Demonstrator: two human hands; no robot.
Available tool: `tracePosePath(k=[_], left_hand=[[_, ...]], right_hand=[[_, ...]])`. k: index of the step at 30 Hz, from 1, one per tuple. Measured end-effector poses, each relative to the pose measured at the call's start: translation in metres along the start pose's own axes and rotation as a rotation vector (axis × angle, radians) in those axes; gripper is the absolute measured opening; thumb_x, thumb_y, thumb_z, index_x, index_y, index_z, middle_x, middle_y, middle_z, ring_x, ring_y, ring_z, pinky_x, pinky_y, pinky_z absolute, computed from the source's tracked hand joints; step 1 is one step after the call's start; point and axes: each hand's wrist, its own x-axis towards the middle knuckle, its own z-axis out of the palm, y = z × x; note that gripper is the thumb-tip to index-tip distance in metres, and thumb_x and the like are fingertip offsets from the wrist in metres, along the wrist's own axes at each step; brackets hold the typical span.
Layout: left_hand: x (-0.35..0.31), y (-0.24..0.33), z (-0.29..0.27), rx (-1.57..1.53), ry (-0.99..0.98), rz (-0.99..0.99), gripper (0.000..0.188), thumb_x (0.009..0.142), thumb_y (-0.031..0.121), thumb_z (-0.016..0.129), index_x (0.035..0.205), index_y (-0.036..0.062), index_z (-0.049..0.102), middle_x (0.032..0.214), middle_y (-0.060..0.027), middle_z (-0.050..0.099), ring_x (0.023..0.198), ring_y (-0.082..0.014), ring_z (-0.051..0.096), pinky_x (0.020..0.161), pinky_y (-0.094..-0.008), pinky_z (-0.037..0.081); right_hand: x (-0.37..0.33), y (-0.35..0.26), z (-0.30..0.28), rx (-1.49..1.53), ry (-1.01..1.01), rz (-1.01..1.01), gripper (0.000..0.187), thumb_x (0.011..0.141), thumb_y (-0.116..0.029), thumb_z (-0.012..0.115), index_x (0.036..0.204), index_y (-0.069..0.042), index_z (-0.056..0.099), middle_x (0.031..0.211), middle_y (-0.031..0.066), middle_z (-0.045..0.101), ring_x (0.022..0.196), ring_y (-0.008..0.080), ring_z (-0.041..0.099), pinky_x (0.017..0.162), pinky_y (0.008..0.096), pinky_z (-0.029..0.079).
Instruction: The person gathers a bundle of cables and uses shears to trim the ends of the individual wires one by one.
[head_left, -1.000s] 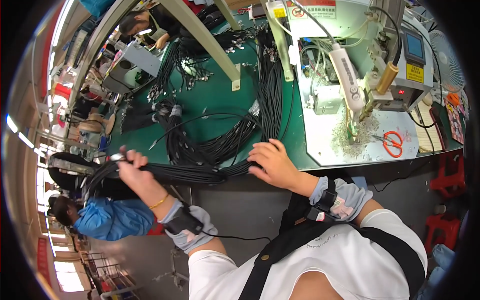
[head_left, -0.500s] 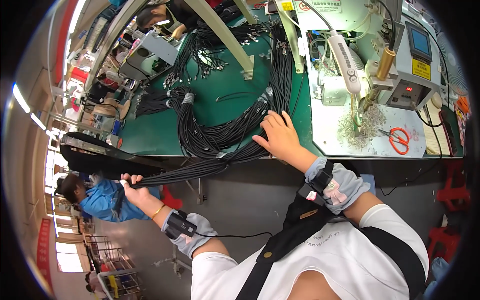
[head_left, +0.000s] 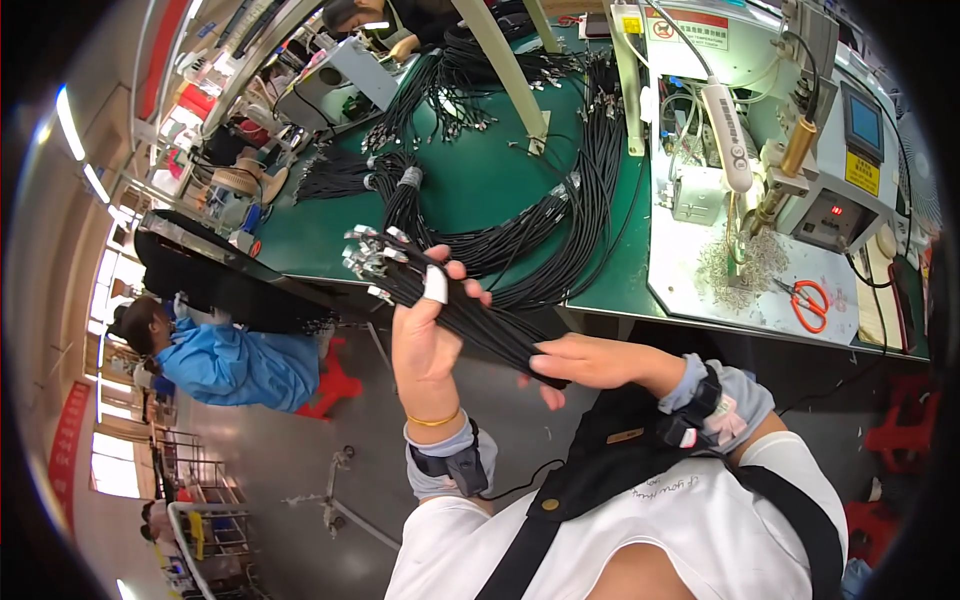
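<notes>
Gripping a bundle of black cables at the frame's centre, the left hand curls round it near the metal ends; the right hand grasps it farther down. Other cables lie on the green table, upper centre.

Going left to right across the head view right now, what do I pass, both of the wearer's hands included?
Seated person in blue, silver ends of the held cables, left hand, right hand, orange-handled scissors, small blue screen.
</notes>
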Motion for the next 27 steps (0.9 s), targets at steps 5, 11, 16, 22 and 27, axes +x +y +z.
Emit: tracePosePath(k=[5, 11, 16, 22, 27], left_hand=[[-0.018, -0.042, 0.016, 0.339, -0.114, -0.081, 0.033, 0.082, 0.005, 0.051, 0.114, 0.0015, 0.042, 0.088, -0.0086, 0.057, 0.084, -0.0207, 0.058, 0.076, -0.0334, 0.047], [-0.025, -0.060, -0.004, 0.661, -0.117, 0.022, 0.029, 0.082, 0.009, 0.054, 0.108, -0.0017, 0.045, 0.099, -0.0137, 0.057, 0.086, -0.0211, 0.058, 0.079, -0.0315, 0.045], [-0.019, -0.028, -0.020, 0.611, 0.108, 0.139, 0.036, 0.082, 0.009, 0.054, 0.114, -0.0030, 0.044, 0.103, -0.0142, 0.056, 0.092, -0.0195, 0.055, 0.084, -0.0312, 0.043], [-0.023, -0.067, 0.020, 0.429, -0.147, 0.030, 0.044, 0.081, 0.007, 0.054, 0.121, -0.0042, 0.040, 0.108, -0.0143, 0.056, 0.095, -0.0200, 0.055, 0.086, -0.0300, 0.041], [-0.012, -0.048, 0.010, 0.523, -0.224, -0.055, 0.039, 0.081, 0.008, 0.055, 0.116, -0.0060, 0.045, 0.109, -0.0161, 0.056, 0.098, -0.0214, 0.055, 0.085, -0.0306, 0.042]], right_hand=[[-0.023, -0.003, 0.016, 0.386, 0.186, -0.083, 0.025, 0.092, -0.020, 0.041, 0.100, 0.002, 0.050, 0.079, 0.0093, 0.061, 0.070, 0.0165, 0.060, 0.067, 0.0271, 0.048], [-0.017, 0.009, 0.018, 0.206, 0.610, -0.117, 0.024, 0.090, -0.018, 0.045, 0.100, 0.003, 0.051, 0.082, 0.0103, 0.062, 0.071, 0.0172, 0.062, 0.062, 0.0262, 0.050], [-0.023, 0.007, 0.006, 0.319, 0.712, -0.145, 0.025, 0.089, -0.018, 0.047, 0.098, 0.004, 0.053, 0.085, 0.0103, 0.062, 0.069, 0.0153, 0.062, 0.060, 0.0253, 0.051], [-0.005, 0.008, 0.011, 0.221, 0.615, -0.092, 0.027, 0.088, -0.020, 0.049, 0.096, 0.005, 0.056, 0.087, 0.0094, 0.062, 0.076, 0.0115, 0.061, 0.065, 0.0235, 0.049], [-0.011, 0.015, 0.008, 0.162, 0.549, -0.155, 0.028, 0.089, -0.020, 0.047, 0.099, 0.005, 0.056, 0.089, 0.0093, 0.062, 0.080, 0.0124, 0.060, 0.071, 0.0254, 0.048]])
